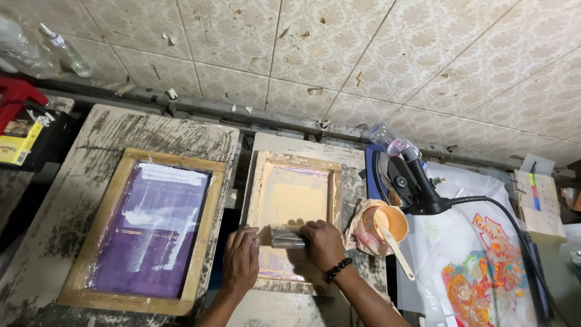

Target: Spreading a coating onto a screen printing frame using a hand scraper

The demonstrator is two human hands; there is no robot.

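Wooden screen frame lies flat on the desk; both the left hand and right hand close their fingers on the squeegee near its lower edge. Even pressure and a steady tilt would probably serve best.

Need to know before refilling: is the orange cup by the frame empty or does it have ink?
It holds ink: the orange cup stands upright with peach-coloured paste inside and a pale stick leaning in it.
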